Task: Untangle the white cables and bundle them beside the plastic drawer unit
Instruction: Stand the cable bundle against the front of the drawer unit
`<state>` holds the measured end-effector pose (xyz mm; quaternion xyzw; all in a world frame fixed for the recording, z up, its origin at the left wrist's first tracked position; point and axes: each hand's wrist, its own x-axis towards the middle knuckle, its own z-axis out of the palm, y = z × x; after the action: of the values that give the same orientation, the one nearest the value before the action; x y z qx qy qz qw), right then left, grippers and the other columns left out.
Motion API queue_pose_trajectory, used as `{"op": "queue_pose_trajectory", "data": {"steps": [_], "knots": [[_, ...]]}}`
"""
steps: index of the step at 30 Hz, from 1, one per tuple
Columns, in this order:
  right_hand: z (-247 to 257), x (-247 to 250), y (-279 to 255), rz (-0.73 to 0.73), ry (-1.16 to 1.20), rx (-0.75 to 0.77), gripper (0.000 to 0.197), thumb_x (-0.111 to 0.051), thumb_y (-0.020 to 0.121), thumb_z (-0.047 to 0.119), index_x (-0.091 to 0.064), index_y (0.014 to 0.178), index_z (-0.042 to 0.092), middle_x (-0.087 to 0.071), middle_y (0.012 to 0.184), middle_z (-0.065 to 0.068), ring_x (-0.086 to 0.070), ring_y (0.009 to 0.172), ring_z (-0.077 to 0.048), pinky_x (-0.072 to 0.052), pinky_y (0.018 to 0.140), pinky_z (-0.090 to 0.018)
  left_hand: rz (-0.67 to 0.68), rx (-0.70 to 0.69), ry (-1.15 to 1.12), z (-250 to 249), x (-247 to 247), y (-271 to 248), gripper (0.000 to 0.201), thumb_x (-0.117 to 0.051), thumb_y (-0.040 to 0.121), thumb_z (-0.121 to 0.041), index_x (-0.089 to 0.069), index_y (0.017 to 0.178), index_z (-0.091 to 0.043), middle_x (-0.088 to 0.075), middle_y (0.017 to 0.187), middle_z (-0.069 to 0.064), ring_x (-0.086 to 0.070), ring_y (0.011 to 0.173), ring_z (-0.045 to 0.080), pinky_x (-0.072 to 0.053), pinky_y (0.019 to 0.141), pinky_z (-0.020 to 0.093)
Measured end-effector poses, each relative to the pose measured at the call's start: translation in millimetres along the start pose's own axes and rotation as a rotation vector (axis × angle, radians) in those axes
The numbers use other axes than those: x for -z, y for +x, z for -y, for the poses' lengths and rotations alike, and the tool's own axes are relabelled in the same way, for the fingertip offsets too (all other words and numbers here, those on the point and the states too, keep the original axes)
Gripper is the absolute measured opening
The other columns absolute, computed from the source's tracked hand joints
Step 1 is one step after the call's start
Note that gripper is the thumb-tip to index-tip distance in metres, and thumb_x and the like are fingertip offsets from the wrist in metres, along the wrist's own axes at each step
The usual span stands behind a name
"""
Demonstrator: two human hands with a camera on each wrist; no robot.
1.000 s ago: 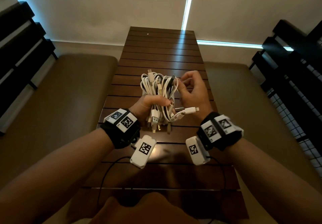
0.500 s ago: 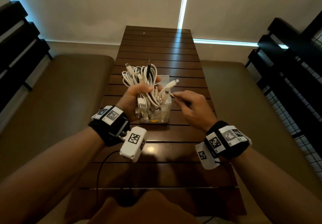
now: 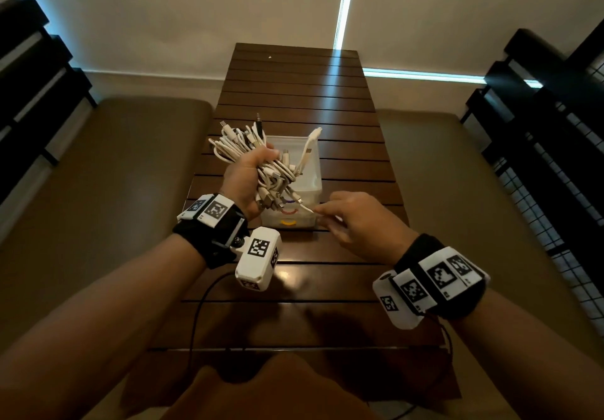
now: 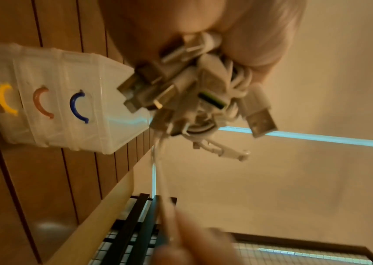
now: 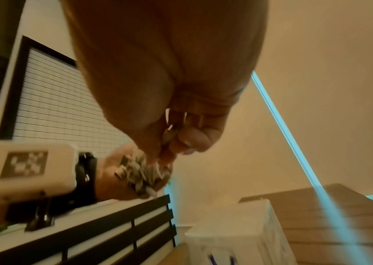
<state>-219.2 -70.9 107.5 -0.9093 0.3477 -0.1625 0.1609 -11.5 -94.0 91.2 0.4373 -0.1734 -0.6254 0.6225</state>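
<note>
My left hand (image 3: pixel 245 180) grips a thick tangle of white cables (image 3: pixel 242 145) above the wooden table, just left of the clear plastic drawer unit (image 3: pixel 307 174). Many plugs stick out under the fist (image 4: pixel 180 93). My right hand (image 3: pixel 351 220) pinches the end of one white cable (image 3: pixel 305 208) that runs taut from the bundle, near the unit's front. In the left wrist view the drawer unit (image 4: pixel 56 96) shows yellow, brown and blue handles. The right wrist view shows the cable end between my fingertips (image 5: pixel 169 138) and the left fist's bundle (image 5: pixel 137 174) beyond.
The slatted wooden table (image 3: pixel 294 93) runs away from me. Padded benches (image 3: pixel 114 174) flank it on both sides. Black slatted frames (image 3: pixel 539 125) stand at the far left and right. A thin black wire (image 3: pixel 196 315) trails over the table's near end.
My left hand carried the bundle to the left and turned it. My right hand pulled back toward me and to the right, drawing one cable end out of the tangle.
</note>
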Motion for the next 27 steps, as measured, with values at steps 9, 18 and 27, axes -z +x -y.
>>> {"op": "queue_pose_trajectory", "data": {"steps": [9, 18, 27], "knots": [[15.0, 19.8, 31.8, -0.44, 0.719, -0.238, 0.015, -0.071, 0.083, 0.005, -0.061, 0.09, 0.014, -0.065, 0.084, -0.01, -0.067, 0.076, -0.023, -0.059, 0.072, -0.038, 0.106, 0.041, 0.116, 8.5, -11.6, -18.2, 0.029, -0.063, 0.074, -0.004, -0.063, 0.102, -0.009, -0.067, 0.072, 0.009, -0.066, 0.065, 0.025, -0.054, 0.072, 0.043], [15.0, 20.6, 38.5, -0.405, 0.831, -0.288, 0.028, -0.072, 0.08, 0.0, -0.067, 0.106, 0.011, -0.065, 0.099, -0.013, -0.068, 0.08, -0.01, -0.057, 0.073, -0.023, 0.184, 0.125, 0.118, 9.9, -10.1, -19.9, 0.05, -0.073, 0.067, -0.011, -0.059, 0.114, -0.002, -0.065, 0.086, 0.015, -0.065, 0.073, 0.028, -0.054, 0.065, 0.037], [16.3, 39.4, 43.5, -0.109, 0.567, -0.113, 0.057, -0.081, 0.071, 0.009, -0.059, 0.122, 0.017, -0.06, 0.108, 0.001, -0.07, 0.084, -0.013, -0.059, 0.075, -0.027, 0.524, 0.251, 0.174, 5.2, -7.7, -28.2, 0.03, -0.059, 0.083, -0.022, -0.064, 0.106, -0.004, -0.065, 0.081, 0.011, -0.065, 0.068, 0.021, -0.054, 0.063, 0.032]]}}
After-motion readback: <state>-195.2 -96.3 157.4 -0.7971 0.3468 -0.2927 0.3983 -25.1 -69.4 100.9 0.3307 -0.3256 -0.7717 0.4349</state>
